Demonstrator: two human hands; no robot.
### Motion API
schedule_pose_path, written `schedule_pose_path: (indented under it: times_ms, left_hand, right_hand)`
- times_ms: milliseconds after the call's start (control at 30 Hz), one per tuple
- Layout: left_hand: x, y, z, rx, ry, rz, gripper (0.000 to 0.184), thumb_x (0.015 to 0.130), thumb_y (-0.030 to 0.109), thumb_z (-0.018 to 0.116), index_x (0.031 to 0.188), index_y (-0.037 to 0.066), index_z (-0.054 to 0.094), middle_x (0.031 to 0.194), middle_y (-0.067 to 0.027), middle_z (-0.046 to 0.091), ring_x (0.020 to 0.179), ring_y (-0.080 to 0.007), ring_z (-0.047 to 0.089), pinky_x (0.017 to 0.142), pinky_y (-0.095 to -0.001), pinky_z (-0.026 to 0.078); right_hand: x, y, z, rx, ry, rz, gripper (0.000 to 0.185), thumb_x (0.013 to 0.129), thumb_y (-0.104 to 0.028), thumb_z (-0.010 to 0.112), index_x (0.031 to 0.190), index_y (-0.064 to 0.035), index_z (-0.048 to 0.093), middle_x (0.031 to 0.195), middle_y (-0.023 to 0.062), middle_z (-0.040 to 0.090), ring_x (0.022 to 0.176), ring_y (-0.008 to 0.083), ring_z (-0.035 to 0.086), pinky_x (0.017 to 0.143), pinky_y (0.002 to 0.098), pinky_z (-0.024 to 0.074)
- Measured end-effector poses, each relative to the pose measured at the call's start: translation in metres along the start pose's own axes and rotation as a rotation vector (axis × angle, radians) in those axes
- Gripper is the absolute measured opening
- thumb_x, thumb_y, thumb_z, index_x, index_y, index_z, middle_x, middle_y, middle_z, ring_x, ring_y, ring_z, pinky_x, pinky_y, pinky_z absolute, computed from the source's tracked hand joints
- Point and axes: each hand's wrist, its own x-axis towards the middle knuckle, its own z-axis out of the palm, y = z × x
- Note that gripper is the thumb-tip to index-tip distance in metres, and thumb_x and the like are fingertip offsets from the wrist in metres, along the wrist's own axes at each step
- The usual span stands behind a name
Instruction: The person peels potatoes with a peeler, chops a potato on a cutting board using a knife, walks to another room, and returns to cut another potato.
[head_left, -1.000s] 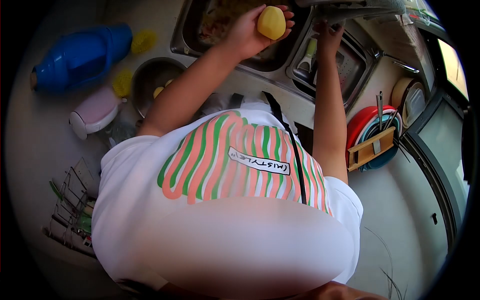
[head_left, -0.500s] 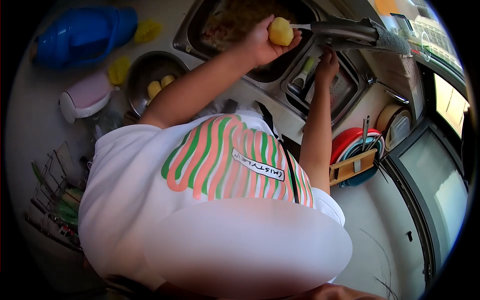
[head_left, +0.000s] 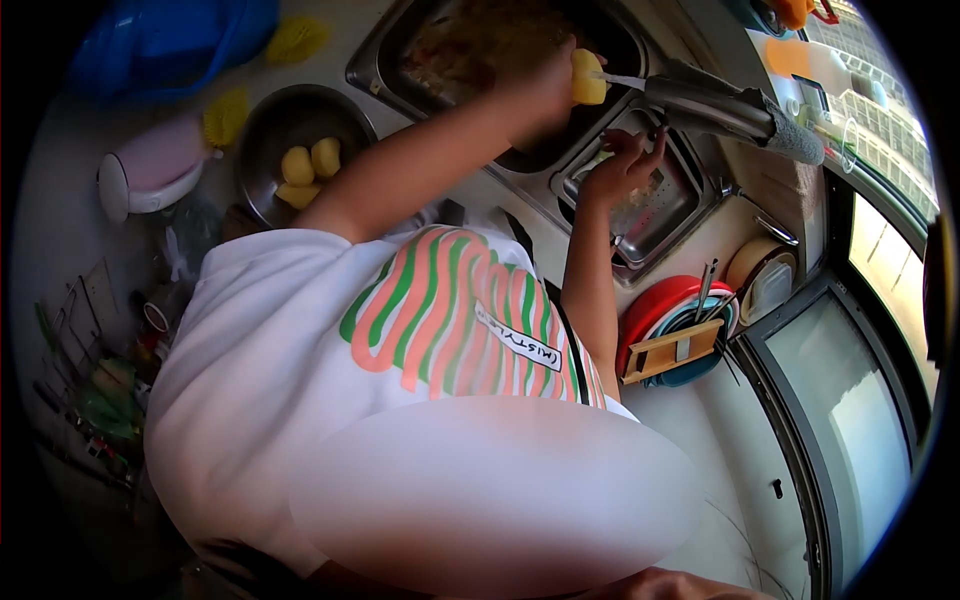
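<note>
A peeled yellow potato (head_left: 588, 78) is in my left hand (head_left: 545, 88), whose fingers are partly hidden and blurred. A thin stream of water from the faucet (head_left: 710, 106) reaches the potato above the edge of the large sink basin (head_left: 378, 60). Over the smaller basin (head_left: 672, 240), my right hand (head_left: 622, 165) has its fingers apart and nothing visible in them. It largely covers the spot where the green-handled peeler lies. Several peeled potatoes (head_left: 325, 157) sit in a metal bowl (head_left: 262, 130) on the left.
Blurry scraps lie in the large basin. At the left are a blue container (head_left: 165, 45), yellow scrubbers (head_left: 298, 38) and a pink-and-white container (head_left: 155, 165). Stacked basins (head_left: 650, 300) with a wooden slicer (head_left: 672, 353) stand right, near a window (head_left: 830, 360).
My left hand has brought the potato right, under the water stream. My right hand has moved left over the smaller basin, its fingers spreading. The view has shifted, showing more of the bowl.
</note>
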Motion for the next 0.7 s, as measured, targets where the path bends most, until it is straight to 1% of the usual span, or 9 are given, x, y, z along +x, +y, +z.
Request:
schedule_pose_path:
  times_ms: [67,133,167,233,333,367,433,567,700]
  left_hand:
    - [-0.004,-0.007,-0.007,0.251,0.093,0.197,0.030,0.103,0.031,0.044,0.106,0.005,0.060,0.103,-0.0106,0.065,0.100,-0.0215,0.061,0.082,-0.0349,0.051]
    - [-0.004,-0.022,-0.011,0.455,0.181,0.480,0.027,0.104,0.027,0.045,0.109,0.003,0.057,0.103,-0.0087,0.064,0.099,-0.0199,0.060,0.089,-0.0326,0.047]
    - [-0.002,-0.022,-0.021,0.556,0.111,0.607,0.025,0.103,0.026,0.047,0.113,0.004,0.055,0.104,-0.0081,0.062,0.098,-0.0181,0.058,0.090,-0.0324,0.045]
    - [-0.007,-0.011,-0.034,0.700,-0.098,0.936,0.024,0.101,0.024,0.051,0.115,0.006,0.055,0.107,-0.0097,0.060,0.099,-0.0206,0.057,0.091,-0.0341,0.044]
    - [-0.020,0.025,-0.063,1.195,0.266,1.255,0.028,0.097,0.025,0.056,0.118,0.008,0.054,0.107,-0.0113,0.059,0.102,-0.0234,0.057,0.091,-0.0356,0.045]
    - [-0.061,0.045,-0.054,1.090,0.349,1.033,0.038,0.092,0.028,0.063,0.120,0.005,0.053,0.109,-0.0144,0.060,0.101,-0.0282,0.059,0.089,-0.0381,0.046]
    - [-0.060,0.060,-0.096,1.129,0.699,0.907,0.049,0.086,0.032,0.067,0.120,-0.002,0.055,0.114,-0.0194,0.061,0.102,-0.0320,0.061,0.090,-0.0400,0.046]
    - [-0.078,0.073,-0.119,0.948,0.697,0.427,0.045,0.092,0.027,0.057,0.129,0.001,0.054,0.124,-0.0203,0.059,0.112,-0.0318,0.057,0.095,-0.0423,0.045]
    - [-0.051,0.060,-0.134,0.715,0.721,0.462,0.043,0.093,0.020,0.052,0.133,0.005,0.053,0.126,-0.0168,0.060,0.114,-0.0290,0.057,0.096,-0.0417,0.045]
  right_hand:
    - [-0.012,-0.019,0.038,0.305,-0.025,0.142,0.042,0.101,-0.025,0.044,0.134,0.0014,0.044,0.101,0.0144,0.066,0.094,0.0204,0.062,0.086,0.0342,0.0468]
    - [0.004,-0.021,0.052,0.079,-0.357,0.120,0.037,0.099,-0.025,0.050,0.127,0.0001,0.050,0.116,0.0123,0.062,0.110,0.0235,0.059,0.096,0.0349,0.0454]
    - [0.007,-0.023,0.063,0.711,-0.378,0.577,0.035,0.099,-0.024,0.052,0.124,0.0000,0.052,0.118,0.0117,0.062,0.113,0.0233,0.059,0.097,0.0342,0.0457]
    - [0.017,-0.013,0.070,0.799,-0.484,0.757,0.033,0.099,-0.023,0.053,0.122,0.0004,0.052,0.118,0.0127,0.061,0.114,0.0245,0.058,0.098,0.0354,0.0468]
    - [0.023,-0.018,0.080,0.879,-0.512,0.912,0.032,0.098,-0.021,0.056,0.120,0.0018,0.053,0.120,0.0141,0.060,0.114,0.0270,0.058,0.100,0.0387,0.0483]
    - [0.022,-0.021,0.080,0.891,-0.492,0.949,0.032,0.098,-0.020,0.057,0.119,0.0023,0.053,0.120,0.0145,0.060,0.114,0.0280,0.058,0.101,0.0401,0.0488]
    - [0.025,-0.015,0.081,0.978,-0.482,0.905,0.031,0.094,-0.015,0.060,0.119,0.0014,0.053,0.118,0.0153,0.060,0.111,0.0307,0.058,0.101,0.0444,0.0497]
    - [0.027,-0.018,0.083,0.925,-0.468,0.878,0.029,0.089,-0.010,0.064,0.115,-0.0021,0.055,0.111,0.0140,0.061,0.103,0.0294,0.059,0.095,0.0417,0.0523]
    - [0.033,-0.025,0.078,0.858,-0.600,0.841,0.024,0.090,-0.016,0.063,0.110,-0.0044,0.058,0.102,0.0122,0.061,0.091,0.0260,0.060,0.080,0.0353,0.0524]
